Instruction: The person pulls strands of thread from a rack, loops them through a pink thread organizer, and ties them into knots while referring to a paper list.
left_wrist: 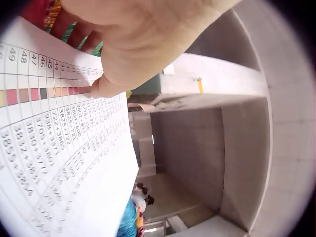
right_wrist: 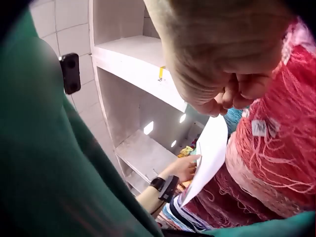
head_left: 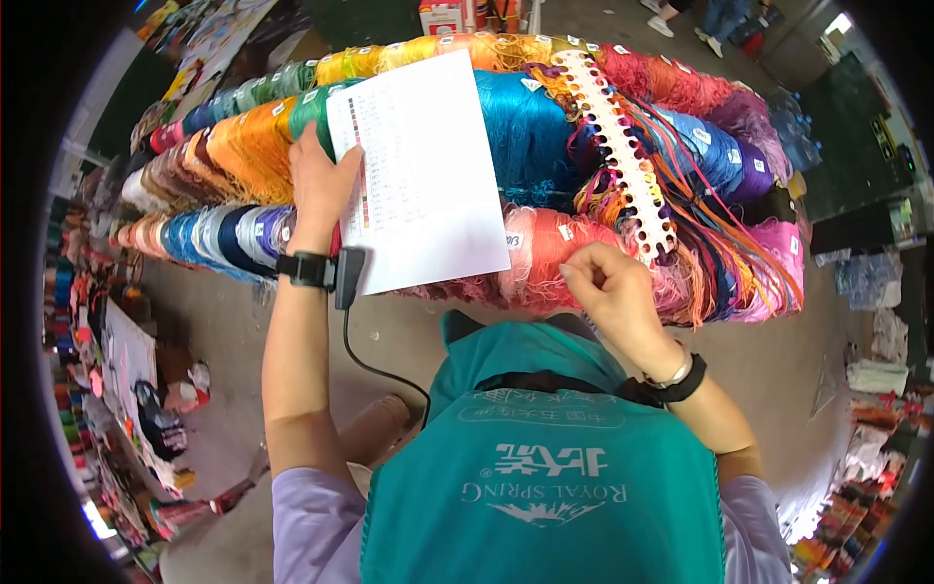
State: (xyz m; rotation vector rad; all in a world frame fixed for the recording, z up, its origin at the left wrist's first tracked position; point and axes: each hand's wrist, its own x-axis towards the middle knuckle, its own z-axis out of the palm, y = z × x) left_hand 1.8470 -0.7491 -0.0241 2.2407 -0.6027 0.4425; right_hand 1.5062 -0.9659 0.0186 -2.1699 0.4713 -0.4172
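My left hand (head_left: 322,183) holds a printed sheet of paper (head_left: 438,185) by its left edge, thumb on the front and fingers behind. In the left wrist view, the thumb lies beside a column of colour squares with numbers on the sheet (left_wrist: 74,148). My right hand (head_left: 615,289) is raised over the near bundles, its fingers curled with the thumb against them; nothing shows in its grasp. Close by are a coral thread bundle (head_left: 547,248) and a white card with holes (head_left: 620,156) along both edges, with many coloured threads tied through it.
Rows of thread bundles in many colours, with small number labels, fill the rack, among them blue (head_left: 525,127) and orange (head_left: 248,151) ones. A black cable (head_left: 375,365) hangs from the left wrist. More goods line the floor at left and right. People's legs (head_left: 715,24) stand beyond.
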